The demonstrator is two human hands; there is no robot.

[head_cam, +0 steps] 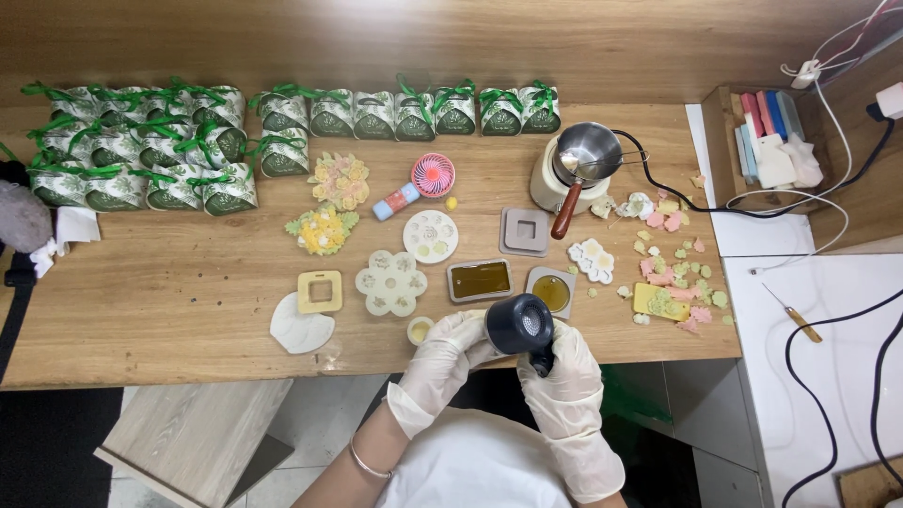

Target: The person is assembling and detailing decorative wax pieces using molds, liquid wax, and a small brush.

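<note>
A: Hands?
B: Gloved right hand (564,372) wrapped around the black round-headed heat tool (522,326); gloved left hand (450,350) steadies its head — both at the near edge of the wooden table (169,310).
A: Room to move?
B: Tight ahead — rectangular silicone mould of amber liquid (480,279) just beyond. Bare wood left of the white leaf-shaped mould (301,331). Green-ribboned gift boxes (132,150) line the far side.

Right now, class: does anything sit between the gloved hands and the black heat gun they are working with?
No. The right hand grips the black heat gun directly and the left hand touches its side; nothing visible lies between.
</note>
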